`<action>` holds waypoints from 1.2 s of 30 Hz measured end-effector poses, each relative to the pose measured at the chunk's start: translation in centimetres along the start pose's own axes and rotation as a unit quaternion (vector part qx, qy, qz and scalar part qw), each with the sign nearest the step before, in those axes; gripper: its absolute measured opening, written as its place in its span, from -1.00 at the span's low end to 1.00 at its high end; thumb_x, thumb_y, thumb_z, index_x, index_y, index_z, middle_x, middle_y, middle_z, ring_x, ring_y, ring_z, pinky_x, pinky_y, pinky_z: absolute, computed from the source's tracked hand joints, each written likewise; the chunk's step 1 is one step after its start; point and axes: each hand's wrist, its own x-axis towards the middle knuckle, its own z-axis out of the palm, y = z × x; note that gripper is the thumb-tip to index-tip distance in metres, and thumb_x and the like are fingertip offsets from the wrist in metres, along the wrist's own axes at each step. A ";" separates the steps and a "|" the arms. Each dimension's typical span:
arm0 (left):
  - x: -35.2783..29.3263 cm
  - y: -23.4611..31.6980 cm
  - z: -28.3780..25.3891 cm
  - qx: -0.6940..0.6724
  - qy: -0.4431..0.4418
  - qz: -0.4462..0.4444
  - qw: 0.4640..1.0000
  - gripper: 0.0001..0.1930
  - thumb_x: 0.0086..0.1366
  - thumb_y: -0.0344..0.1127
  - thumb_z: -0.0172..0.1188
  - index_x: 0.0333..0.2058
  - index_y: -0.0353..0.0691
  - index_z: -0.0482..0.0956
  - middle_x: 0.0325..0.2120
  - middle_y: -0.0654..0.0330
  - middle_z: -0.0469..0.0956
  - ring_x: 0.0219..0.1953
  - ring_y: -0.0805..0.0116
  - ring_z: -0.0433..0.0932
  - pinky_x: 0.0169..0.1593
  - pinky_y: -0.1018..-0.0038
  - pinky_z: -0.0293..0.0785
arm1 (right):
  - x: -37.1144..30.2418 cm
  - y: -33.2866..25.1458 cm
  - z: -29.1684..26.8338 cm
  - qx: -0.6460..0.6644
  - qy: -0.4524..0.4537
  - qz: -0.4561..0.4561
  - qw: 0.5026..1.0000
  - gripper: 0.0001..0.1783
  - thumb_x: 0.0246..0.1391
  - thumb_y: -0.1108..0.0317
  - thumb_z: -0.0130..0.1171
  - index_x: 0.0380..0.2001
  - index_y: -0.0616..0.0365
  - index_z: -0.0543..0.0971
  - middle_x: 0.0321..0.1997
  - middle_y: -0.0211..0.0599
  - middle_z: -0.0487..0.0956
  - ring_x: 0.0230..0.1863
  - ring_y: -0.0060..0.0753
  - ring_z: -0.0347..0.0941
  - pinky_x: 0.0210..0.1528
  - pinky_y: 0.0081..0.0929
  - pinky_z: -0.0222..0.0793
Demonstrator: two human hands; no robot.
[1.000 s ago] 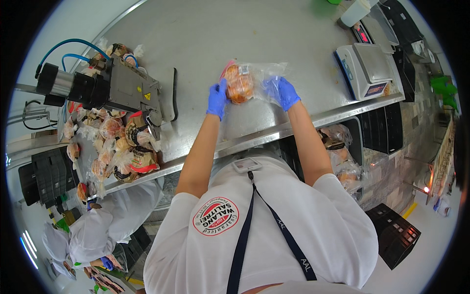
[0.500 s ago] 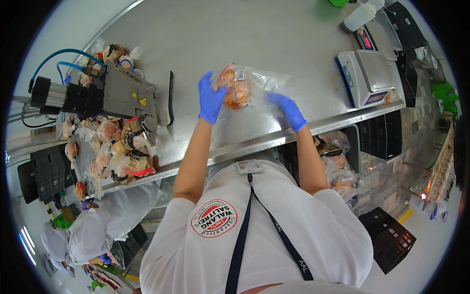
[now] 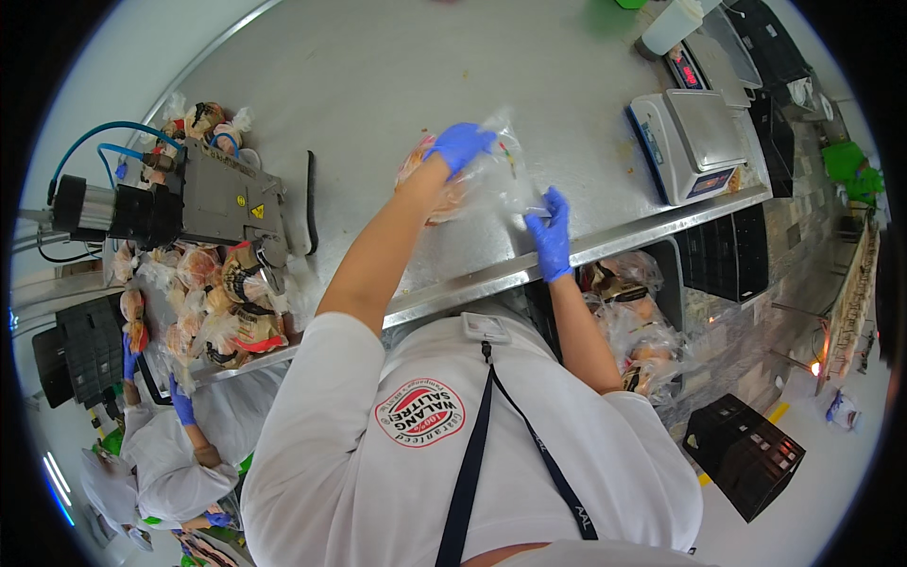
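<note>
A clear plastic bag of orange-brown food (image 3: 444,200) lies on the steel table (image 3: 378,85) in front of me, its loose, see-through end stretching to the right. My left hand (image 3: 460,147), in a blue glove, reaches across the top of the bag with its fingers bent onto the clear plastic; it hides part of the contents. At the bag's lower right edge is my right hand (image 3: 552,236), also gloved in blue. Its thumb and fingers stand apart, and the edge of the plastic comes up to them.
A machine with blue hoses (image 3: 231,194) stands left, near a black strip (image 3: 311,203). Around it lie several bagged food packs (image 3: 248,293). Right are a white scale (image 3: 685,146) and a bottle (image 3: 669,28). Below the table edge sits a bin (image 3: 669,274) of packs. A co-worker's gloved hand (image 3: 181,402) shows left.
My left hand has moved right from the bag's left side to its top. My right hand has come down and nearer me. The bag has shifted slightly left, and co-workers' hands appear at the left.
</note>
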 end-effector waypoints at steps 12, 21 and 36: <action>-12.7 -4.3 -4.1 -0.779 0.350 -0.024 0.520 -0.61 0.35 -0.10 -0.12 -0.06 -0.31 0.38 -0.14 0.11 0.42 -0.10 0.30 0.40 -0.02 0.40 0.36 | 1.2 -3.6 16.4 -0.181 -0.192 -0.250 0.931 -0.54 0.07 0.15 0.08 0.01 0.13 0.42 0.07 -0.09 0.38 0.10 -0.17 0.26 0.13 -0.30 0.14; -16.5 -9.1 -1.2 -0.275 0.330 0.159 0.889 -0.49 0.00 -0.08 0.35 -0.15 -0.29 0.45 -0.26 0.21 0.50 -0.19 0.45 0.47 -0.15 0.43 0.41 | 1.4 -7.1 19.6 0.102 -0.325 -0.001 0.940 -0.69 0.14 0.29 0.00 -0.12 0.26 0.50 -0.25 -0.35 0.53 -0.22 -0.58 0.39 -0.08 -0.57 0.30; -23.3 -4.7 -1.8 -0.131 0.499 0.144 0.844 -0.31 -0.16 -0.10 0.41 -0.06 -0.20 0.32 -0.17 0.06 0.43 -0.12 0.17 0.42 -0.03 0.31 0.33 | 3.5 -0.2 19.5 -0.037 -0.354 -0.108 0.928 -0.68 0.03 0.37 0.05 -0.11 0.19 0.45 -0.12 -0.30 0.46 -0.05 -0.34 0.35 0.07 -0.40 0.24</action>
